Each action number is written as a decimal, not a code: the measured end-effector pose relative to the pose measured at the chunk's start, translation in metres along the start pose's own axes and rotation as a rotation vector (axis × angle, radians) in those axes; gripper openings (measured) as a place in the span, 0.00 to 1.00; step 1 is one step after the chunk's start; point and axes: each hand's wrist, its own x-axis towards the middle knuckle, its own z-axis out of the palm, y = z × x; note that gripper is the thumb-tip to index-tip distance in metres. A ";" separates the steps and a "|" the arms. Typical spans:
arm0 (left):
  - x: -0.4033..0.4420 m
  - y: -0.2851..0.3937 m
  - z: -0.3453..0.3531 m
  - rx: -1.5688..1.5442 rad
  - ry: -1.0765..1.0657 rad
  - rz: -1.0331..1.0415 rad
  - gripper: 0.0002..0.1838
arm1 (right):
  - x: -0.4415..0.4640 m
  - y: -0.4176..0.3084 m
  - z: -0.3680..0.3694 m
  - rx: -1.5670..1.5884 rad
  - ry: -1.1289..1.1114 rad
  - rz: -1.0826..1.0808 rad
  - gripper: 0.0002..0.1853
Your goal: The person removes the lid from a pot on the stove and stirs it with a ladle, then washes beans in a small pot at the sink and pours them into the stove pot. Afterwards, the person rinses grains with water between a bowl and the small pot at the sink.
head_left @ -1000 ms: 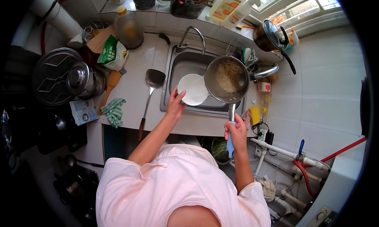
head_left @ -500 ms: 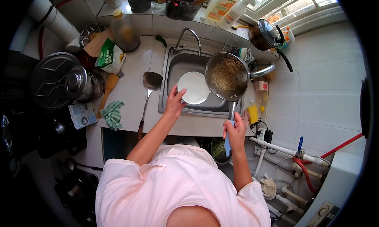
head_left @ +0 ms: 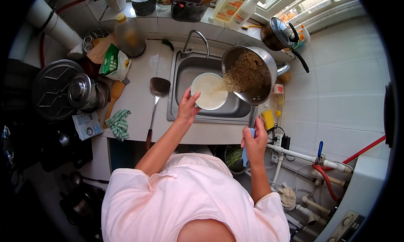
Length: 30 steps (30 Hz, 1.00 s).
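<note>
Over the steel sink (head_left: pixel 182 69), my left hand (head_left: pixel 188 108) grips a white bowl (head_left: pixel 209 91) by its left rim. Cloudy liquid is in the bowl. My right hand (head_left: pixel 255 139) is wrapped round the blue-covered handle of a metal pan (head_left: pixel 257 92), which tilts left toward the bowl. Brown grains (head_left: pixel 245 73) have slid to the pan's left rim, and liquid runs from there into the bowl.
A spatula (head_left: pixel 159 88) and a green checked cloth (head_left: pixel 119 125) lie on the counter left of the sink. The faucet (head_left: pixel 196 33) arches behind the bowl. A yellow sponge (head_left: pixel 268 119) is right of the sink; a lidded pot (head_left: pixel 278 33) stands on the sill.
The pan has tipped left, and its grains have shifted to the rim. Liquid now flows into the bowl, which has moved slightly right. My right hand has turned with the handle.
</note>
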 end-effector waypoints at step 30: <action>-0.050 0.050 -0.030 0.061 0.161 0.114 0.28 | 0.025 0.077 -0.003 0.539 -0.340 0.503 0.18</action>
